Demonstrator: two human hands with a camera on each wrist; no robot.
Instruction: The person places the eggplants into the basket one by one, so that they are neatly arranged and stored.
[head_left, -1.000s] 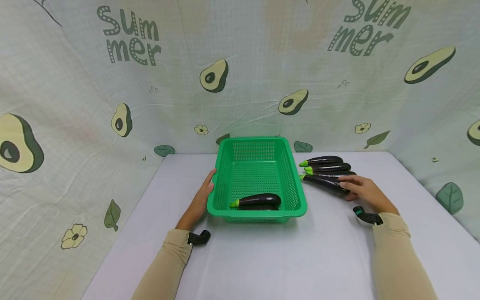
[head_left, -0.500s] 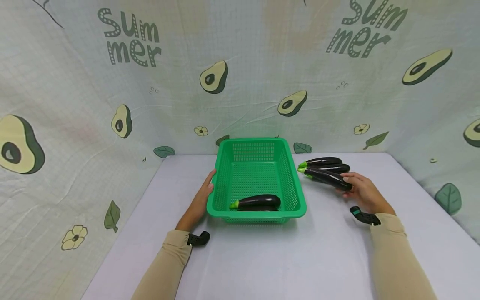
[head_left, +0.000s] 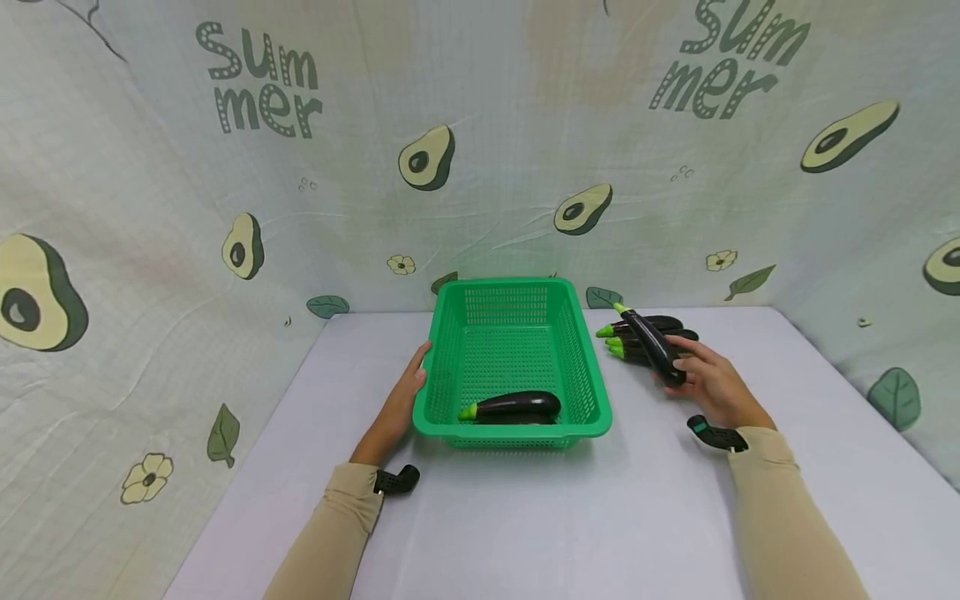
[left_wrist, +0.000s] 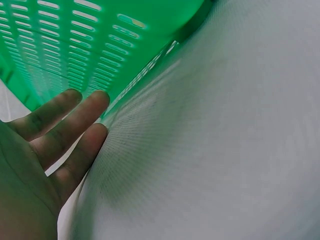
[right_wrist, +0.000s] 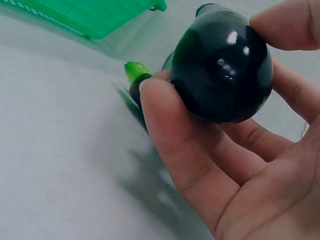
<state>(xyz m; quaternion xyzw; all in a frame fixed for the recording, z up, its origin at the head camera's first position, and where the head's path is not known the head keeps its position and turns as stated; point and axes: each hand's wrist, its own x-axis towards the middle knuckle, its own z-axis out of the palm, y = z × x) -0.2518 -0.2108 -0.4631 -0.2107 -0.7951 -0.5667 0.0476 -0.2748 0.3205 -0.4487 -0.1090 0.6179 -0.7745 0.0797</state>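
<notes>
Slanting held eggplant (head_left: pixel 652 347), stem (head_left: pixel 620 307) forward-left

The head view is bright — wrist views dimmer, glare dotting one eggplant (right_wrist: pixel 222 65).

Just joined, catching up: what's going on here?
A person's right hand has one eggplant in its grip, held above the white table. More eggplants lie on the table just beyond it, right of the green basket. The left hand touches the basket's left side. At least one eggplant lies inside, at the near end.
</notes>
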